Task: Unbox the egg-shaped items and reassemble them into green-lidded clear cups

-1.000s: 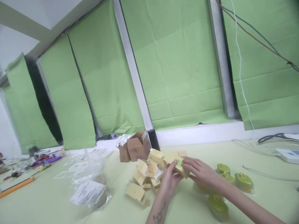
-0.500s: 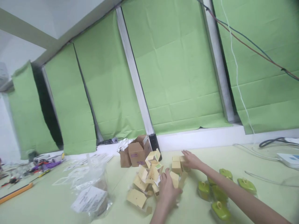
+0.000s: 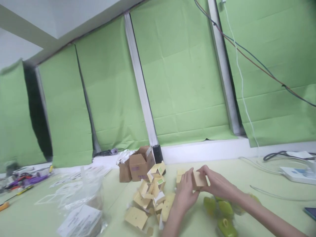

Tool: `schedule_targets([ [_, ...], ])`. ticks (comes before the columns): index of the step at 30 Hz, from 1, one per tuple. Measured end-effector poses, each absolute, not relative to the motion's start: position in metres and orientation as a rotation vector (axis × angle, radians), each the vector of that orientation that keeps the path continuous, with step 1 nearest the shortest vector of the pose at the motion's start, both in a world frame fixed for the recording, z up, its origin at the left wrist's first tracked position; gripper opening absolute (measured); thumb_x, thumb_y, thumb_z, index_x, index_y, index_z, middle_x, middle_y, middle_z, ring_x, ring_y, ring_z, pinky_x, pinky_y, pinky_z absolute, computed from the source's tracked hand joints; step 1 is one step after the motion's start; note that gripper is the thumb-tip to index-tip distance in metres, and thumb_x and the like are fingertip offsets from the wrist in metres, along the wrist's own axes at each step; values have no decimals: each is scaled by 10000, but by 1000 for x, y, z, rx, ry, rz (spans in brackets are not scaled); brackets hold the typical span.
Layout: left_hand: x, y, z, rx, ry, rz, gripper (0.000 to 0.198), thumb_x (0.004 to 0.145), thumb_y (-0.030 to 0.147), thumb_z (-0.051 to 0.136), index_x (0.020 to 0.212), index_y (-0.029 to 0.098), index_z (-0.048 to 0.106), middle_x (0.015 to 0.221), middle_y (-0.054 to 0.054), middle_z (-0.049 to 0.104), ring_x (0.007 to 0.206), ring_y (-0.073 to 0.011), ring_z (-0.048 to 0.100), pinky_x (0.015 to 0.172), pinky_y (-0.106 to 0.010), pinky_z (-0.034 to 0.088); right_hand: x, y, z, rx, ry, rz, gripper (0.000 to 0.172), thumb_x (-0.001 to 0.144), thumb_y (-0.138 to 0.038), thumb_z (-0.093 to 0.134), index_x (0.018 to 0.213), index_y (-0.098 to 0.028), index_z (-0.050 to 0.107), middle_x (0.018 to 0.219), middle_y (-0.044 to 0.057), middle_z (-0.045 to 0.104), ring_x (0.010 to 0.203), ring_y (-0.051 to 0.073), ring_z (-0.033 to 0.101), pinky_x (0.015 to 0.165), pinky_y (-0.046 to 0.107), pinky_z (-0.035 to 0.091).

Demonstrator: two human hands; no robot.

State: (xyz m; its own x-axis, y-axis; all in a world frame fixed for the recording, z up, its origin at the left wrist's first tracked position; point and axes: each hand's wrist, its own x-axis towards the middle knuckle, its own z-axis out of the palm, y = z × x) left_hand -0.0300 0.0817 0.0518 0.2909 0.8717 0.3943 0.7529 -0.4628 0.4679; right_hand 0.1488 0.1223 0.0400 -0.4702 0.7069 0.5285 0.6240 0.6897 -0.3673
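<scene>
A small tan cardboard box is between my two hands above the table. My right hand grips it from the right, with fingers over the top and round the side. My left hand closes on its left side, thumb low and fingers at the upper edge. Just behind my left fingers stands another tan box, partly hidden. Left of my left wrist lies a heap of unfolded or open tan boxes, some with flaps out. Below my right forearm sit several green rounded items with small loops on top, partly covered.
A brown carton and a black cylinder stand at the back by the sill. Clear plastic bags with a printed paper lie at left. A white power strip and cables are at right. Tools lie far left.
My left hand has left the heap and moved right to the small box. My right hand has drawn that box closer and tilted it. The view has shifted slightly right.
</scene>
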Motion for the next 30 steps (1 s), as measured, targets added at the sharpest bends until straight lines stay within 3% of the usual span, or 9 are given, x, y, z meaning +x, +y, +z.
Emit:
schedule_targets([
  [3, -26, 77, 53, 2345, 1526, 933, 664, 726, 246, 596, 1340, 190, 350, 1283, -122, 495, 1176, -301, 419, 968, -416, 358, 155, 98, 41, -971, -2185, 100, 218, 817, -224, 579, 1025, -220, 515, 1059, 87, 636, 988, 269, 579, 808, 403, 470],
  [5, -26, 71, 51, 2348, 1589, 925, 640, 727, 256, 603, 1314, 200, 353, 1242, -114, 503, 1131, -291, 439, 925, -409, 384, 157, 87, 41, -948, -2180, 84, 128, 853, -237, 530, 979, -217, 543, 1001, 92, 654, 975, 270, 589, 828, 424, 458],
  [10, -32, 56, 38, 2456, 1671, 809, 529, 663, 31, 491, 1149, 232, 441, 1079, -65, 523, 995, -253, 469, 796, -369, 422, 154, 69, 46, -914, -2271, 177, 171, 914, -305, 452, 1036, -270, 566, 691, -26, 672, 534, 139, 615, 524, 251, 486],
  [17, -27, 50, 27, 2562, 1690, 746, 381, 678, -15, 410, 1006, 176, 432, 1039, -105, 510, 921, -257, 448, 694, -358, 407, 142, 63, 50, -1057, -2239, 53, 142, 769, -149, 530, 840, -227, 626, 901, 32, 633, 391, 91, 481, 381, 237, 331],
  [21, -25, 45, 27, 2542, 1613, 771, 356, 708, -21, 389, 963, 213, 473, 1008, -56, 544, 923, -239, 464, 794, -394, 388, 136, 67, 40, -1093, -2197, 92, 123, 706, -124, 565, 646, -203, 637, 942, 62, 621, 487, 121, 573, 458, 264, 414],
  [26, -60, 41, 38, 2227, 1683, 960, 467, 621, 36, 564, 1041, 209, 455, 1057, -78, 560, 1028, -293, 482, 840, -417, 390, 138, 90, 32, -1050, -2068, 264, 170, 821, -220, 471, 698, -205, 588, 1147, 67, 591, 803, 178, 658, 614, 284, 514],
  [28, -80, 43, 44, 2024, 1724, 1102, 528, 619, 86, 619, 1088, 206, 408, 1070, -99, 559, 1040, -300, 502, 857, -420, 395, 139, 102, 28, -1051, -2015, 295, 179, 840, -196, 412, 722, -204, 548, 1080, 76, 633, 868, 189, 649, 624, 284, 514],
  [30, -94, 49, 49, 1793, 1723, 1260, 579, 666, 178, 647, 1143, 209, 319, 1044, -104, 569, 984, -274, 554, 847, -408, 421, 138, 110, 21, -1054, -2009, 293, 166, 820, -161, 401, 711, -210, 517, 908, 55, 683, 792, 188, 653, 577, 275, 495],
])
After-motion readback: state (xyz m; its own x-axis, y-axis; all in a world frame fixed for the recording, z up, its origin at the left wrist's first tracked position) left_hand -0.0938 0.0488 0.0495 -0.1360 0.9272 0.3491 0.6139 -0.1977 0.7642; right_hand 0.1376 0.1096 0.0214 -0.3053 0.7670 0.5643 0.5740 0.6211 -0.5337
